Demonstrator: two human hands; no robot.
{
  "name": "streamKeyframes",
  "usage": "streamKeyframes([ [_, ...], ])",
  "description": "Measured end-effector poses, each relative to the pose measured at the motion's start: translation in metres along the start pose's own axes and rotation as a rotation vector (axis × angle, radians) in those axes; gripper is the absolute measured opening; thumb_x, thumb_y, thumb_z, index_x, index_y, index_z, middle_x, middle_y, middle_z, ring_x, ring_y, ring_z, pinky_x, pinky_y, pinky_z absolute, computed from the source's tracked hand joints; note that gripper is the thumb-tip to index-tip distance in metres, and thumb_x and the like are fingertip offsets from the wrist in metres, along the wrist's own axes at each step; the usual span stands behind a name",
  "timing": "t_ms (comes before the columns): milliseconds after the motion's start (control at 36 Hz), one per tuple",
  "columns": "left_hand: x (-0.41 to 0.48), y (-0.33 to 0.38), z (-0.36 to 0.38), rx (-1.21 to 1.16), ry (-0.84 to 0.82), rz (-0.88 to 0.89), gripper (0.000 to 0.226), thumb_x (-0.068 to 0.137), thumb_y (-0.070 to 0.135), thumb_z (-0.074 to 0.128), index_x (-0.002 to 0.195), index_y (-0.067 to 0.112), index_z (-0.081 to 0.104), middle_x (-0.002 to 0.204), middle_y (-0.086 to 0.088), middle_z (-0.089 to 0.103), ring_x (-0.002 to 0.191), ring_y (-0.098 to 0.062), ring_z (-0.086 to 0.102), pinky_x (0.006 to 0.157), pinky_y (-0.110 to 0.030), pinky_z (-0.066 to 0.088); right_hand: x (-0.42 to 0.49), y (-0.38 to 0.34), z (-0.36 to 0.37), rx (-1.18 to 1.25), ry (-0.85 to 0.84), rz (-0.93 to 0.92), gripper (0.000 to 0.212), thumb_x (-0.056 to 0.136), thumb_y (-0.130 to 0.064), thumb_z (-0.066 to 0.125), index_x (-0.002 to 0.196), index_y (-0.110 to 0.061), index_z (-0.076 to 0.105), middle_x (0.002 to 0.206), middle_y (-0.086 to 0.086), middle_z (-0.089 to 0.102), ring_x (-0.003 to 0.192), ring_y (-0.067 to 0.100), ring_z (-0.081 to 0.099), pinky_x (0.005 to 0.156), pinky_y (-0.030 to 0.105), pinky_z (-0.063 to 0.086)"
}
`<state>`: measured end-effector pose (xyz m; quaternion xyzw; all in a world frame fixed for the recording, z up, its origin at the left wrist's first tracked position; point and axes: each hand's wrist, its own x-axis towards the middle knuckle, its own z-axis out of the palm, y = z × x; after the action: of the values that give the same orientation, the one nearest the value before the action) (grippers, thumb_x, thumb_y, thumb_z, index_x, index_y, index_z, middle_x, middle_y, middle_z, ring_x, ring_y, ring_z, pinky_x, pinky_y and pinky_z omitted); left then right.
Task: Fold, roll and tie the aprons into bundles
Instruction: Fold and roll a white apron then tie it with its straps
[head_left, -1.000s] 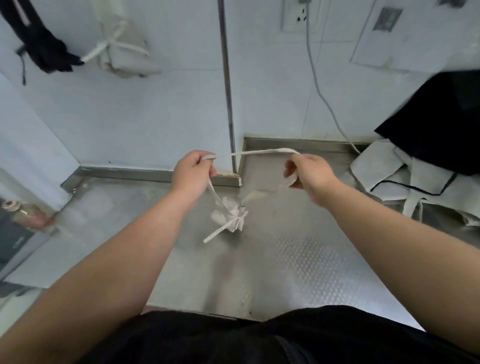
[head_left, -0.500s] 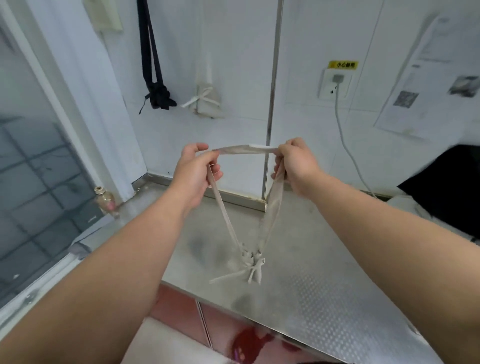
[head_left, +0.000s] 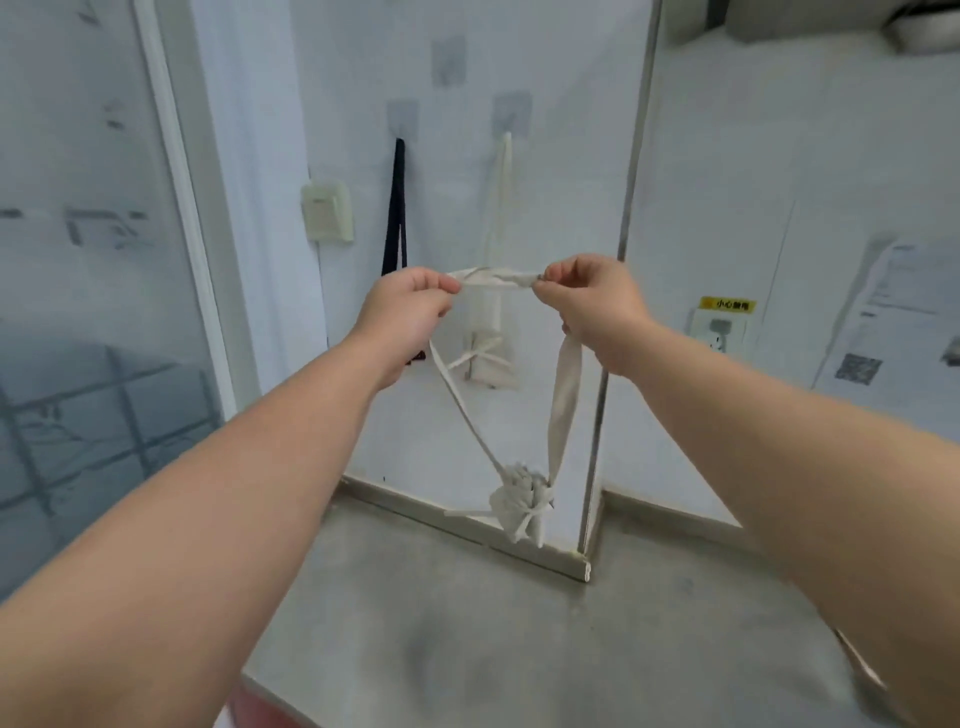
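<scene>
Head view, left to right: pinching with the left hand (head_left: 410, 306) one end of the strap loop (head_left: 496, 278), pinching the other with the right hand (head_left: 592, 306), stretching the span open, probably for slipping over a wall hook (head_left: 449, 60). Dangling beneath, above the counter (head_left: 519, 649): tied apron bundle (head_left: 519, 501).

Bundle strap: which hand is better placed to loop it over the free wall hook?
Left, probably: the left hand pinches the strap nearly below the free hook; the right hand holds it further aside.
</scene>
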<state>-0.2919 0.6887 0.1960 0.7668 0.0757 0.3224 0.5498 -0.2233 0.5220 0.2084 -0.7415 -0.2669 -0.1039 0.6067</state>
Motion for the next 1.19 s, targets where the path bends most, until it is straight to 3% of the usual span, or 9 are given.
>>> streamKeyframes([
  [111, 0.047, 0.008, -0.018, 0.000, -0.038, 0.084, 0.034, 0.090, 0.004, 0.047, 0.118, 0.019, 0.061, 0.113, 0.006, 0.057, 0.099, -0.010, 0.052, 0.091, -0.024, 0.042, 0.034, -0.026, 0.025, -0.060, 0.032, -0.078, 0.014, 0.086, -0.010, 0.063, 0.074, -0.017, 0.059, 0.062, -0.005, 0.050, 0.032, -0.002, 0.037, 0.038, 0.012, 0.033],
  [194, 0.084, 0.010, -0.031, -0.077, -0.056, 0.097, 0.041, 0.090, 0.005, 0.048, 0.127, 0.018, 0.056, 0.132, -0.001, 0.053, 0.122, -0.019, 0.049, 0.108, -0.037, 0.038, 0.063, -0.037, 0.044, -0.083, 0.060, -0.108, 0.001, 0.087, -0.012, 0.064, 0.088, -0.013, 0.064, 0.065, -0.006, 0.052, 0.041, 0.000, 0.040, 0.038, 0.011, 0.034],
  [444, 0.182, 0.027, -0.067, -0.284, -0.086, 0.177, 0.052, 0.085, -0.001, 0.043, 0.135, 0.012, 0.049, 0.131, -0.006, 0.054, 0.117, -0.020, 0.052, 0.105, -0.036, 0.041, 0.155, -0.066, 0.099, -0.108, 0.171, -0.208, 0.024, 0.093, -0.013, 0.053, 0.112, -0.017, 0.065, 0.072, -0.009, 0.054, 0.051, 0.005, 0.044, 0.041, 0.010, 0.035],
  [583, 0.229, 0.038, -0.072, -0.324, -0.113, 0.223, 0.057, 0.085, -0.004, 0.039, 0.139, 0.011, 0.045, 0.133, -0.001, 0.052, 0.115, -0.018, 0.052, 0.102, -0.038, 0.041, 0.194, -0.081, 0.108, -0.151, 0.130, -0.257, 0.043, 0.091, -0.002, 0.048, 0.131, -0.016, 0.054, 0.109, -0.001, 0.054, 0.074, 0.010, 0.052, 0.064, 0.021, 0.045],
  [722, 0.269, 0.054, -0.069, -0.279, -0.159, 0.287, 0.059, 0.083, 0.000, 0.040, 0.141, 0.014, 0.042, 0.138, 0.002, 0.046, 0.124, -0.020, 0.046, 0.107, -0.043, 0.038, 0.236, -0.098, 0.105, -0.253, 0.160, -0.251, 0.057, 0.089, 0.004, 0.044, 0.142, -0.018, 0.041, 0.110, -0.003, 0.047, 0.067, 0.002, 0.048, 0.048, 0.007, 0.040],
  [833, 0.294, 0.068, -0.060, -0.247, -0.187, 0.341, 0.053, 0.089, 0.005, 0.039, 0.140, 0.020, 0.043, 0.124, 0.009, 0.048, 0.117, -0.017, 0.048, 0.101, -0.038, 0.042, 0.263, -0.112, 0.101, -0.358, 0.202, -0.286, 0.061, 0.089, 0.002, 0.042, 0.145, -0.021, 0.035, 0.110, -0.001, 0.045, 0.065, 0.003, 0.044, 0.041, 0.008, 0.036],
  [972, 0.329, 0.067, -0.048, -0.206, -0.194, 0.257, 0.025, 0.088, 0.006, 0.041, 0.086, 0.024, 0.057, 0.099, 0.000, 0.050, 0.090, -0.021, 0.049, 0.083, -0.036, 0.048, 0.296, -0.113, 0.109, -0.486, 0.212, -0.298, 0.052, 0.089, 0.000, 0.039, 0.139, -0.014, 0.043, 0.086, 0.000, 0.052, 0.071, 0.015, 0.051, 0.057, 0.021, 0.040],
  [1083, 0.351, 0.048, -0.036, -0.187, -0.121, 0.233, 0.030, 0.084, 0.000, 0.042, 0.077, 0.024, 0.059, 0.083, -0.004, 0.049, 0.069, -0.018, 0.044, 0.064, -0.027, 0.038, 0.308, -0.088, 0.117, -0.758, 0.283, -0.330, 0.048, 0.088, -0.004, 0.044, 0.135, -0.012, 0.049, 0.130, 0.010, 0.053, 0.116, 0.026, 0.053, 0.092, 0.025, 0.041],
  [1194, 0.346, 0.024, -0.027, -0.153, -0.138, 0.206, 0.027, 0.086, 0.003, 0.047, 0.087, 0.023, 0.066, 0.072, 0.000, 0.051, 0.056, -0.013, 0.042, 0.052, -0.021, 0.035, 0.300, -0.059, 0.121, -0.898, 0.277, -0.399, 0.036, 0.081, -0.001, 0.041, 0.112, -0.007, 0.058, 0.103, 0.016, 0.054, 0.100, 0.035, 0.055, 0.076, 0.030, 0.042],
])
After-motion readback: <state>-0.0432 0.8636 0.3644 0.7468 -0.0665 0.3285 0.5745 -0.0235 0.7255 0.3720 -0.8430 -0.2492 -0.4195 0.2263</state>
